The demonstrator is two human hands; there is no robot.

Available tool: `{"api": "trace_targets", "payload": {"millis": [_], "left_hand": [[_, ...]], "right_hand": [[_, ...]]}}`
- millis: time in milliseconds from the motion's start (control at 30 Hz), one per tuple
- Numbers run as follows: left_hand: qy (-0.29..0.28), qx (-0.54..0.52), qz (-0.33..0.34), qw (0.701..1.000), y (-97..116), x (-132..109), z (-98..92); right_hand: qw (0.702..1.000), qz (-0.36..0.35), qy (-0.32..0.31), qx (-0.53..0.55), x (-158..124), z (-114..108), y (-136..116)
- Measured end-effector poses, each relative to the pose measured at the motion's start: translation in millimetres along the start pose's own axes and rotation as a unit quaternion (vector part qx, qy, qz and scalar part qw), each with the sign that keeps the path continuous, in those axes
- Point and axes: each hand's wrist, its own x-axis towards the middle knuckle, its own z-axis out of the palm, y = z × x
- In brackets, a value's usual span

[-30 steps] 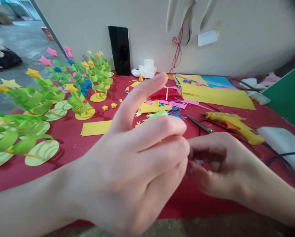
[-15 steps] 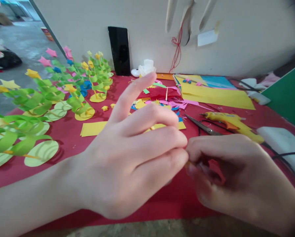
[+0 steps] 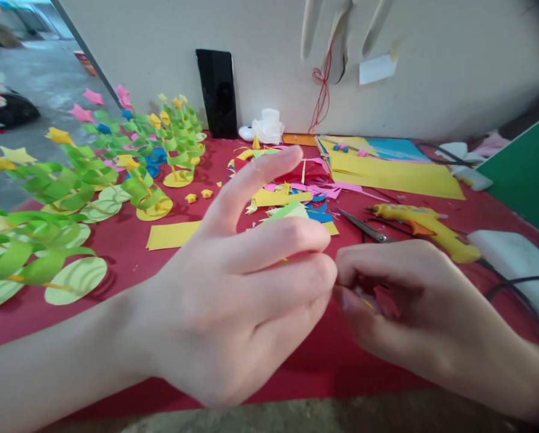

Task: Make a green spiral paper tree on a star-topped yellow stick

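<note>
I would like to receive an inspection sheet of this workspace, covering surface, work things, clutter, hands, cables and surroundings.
Surface: red tabletop, partly covered.
Work things: yellow bit at the right hand, mostly hidden; paper plants standing at left; scissors beside glue gun.
Clutter: coloured scraps beyond the hands.
Hands: left has one finger raised, others curled, contents hidden; right pinches the yellow bit.
Cables: black cable over the white block.
Surroundings: phone leaning on the wall; green panel at right.

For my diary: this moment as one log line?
left hand: curled, one finger raised | right hand: pinching yellow sliver, partly hidden | nearby: scissors
</note>
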Motion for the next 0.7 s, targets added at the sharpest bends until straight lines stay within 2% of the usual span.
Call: {"api": "trace_targets", "payload": {"millis": [133, 233, 267, 333, 400, 533, 700], "left_hand": [[0.022, 0.075, 0.105, 0.991, -2, 1, 1.6], [-0.032, 0.106, 0.185, 0.976, -9, 7, 1.8], [-0.045, 0.124, 0.189, 0.973, -12, 9, 1.8], [-0.041, 0.145, 0.16, 0.976, -18, 13, 2.5], [-0.038, 0.124, 0.111, 0.985, -22, 15, 4.1], [-0.082, 0.037, 0.056, 0.994, -25, 14, 7.1], [-0.138, -0.063, -0.026, 0.988, -19, 11, 7.4]], "right_hand": [[1.0, 0.004, -0.009, -0.008, 0, 1, 0], [1.0, 0.005, 0.0, -0.007, 0, 0, -1], [1.0, 0.006, 0.009, -0.009, 1, -1, -2], [0.999, 0.01, 0.028, -0.022, 2, -5, -2], [0.999, 0.022, 0.038, -0.029, 5, -9, -2], [0.998, 0.041, 0.053, -0.02, 10, -13, 1], [0.991, 0.029, 0.133, 0.004, 14, -12, 4]]}}
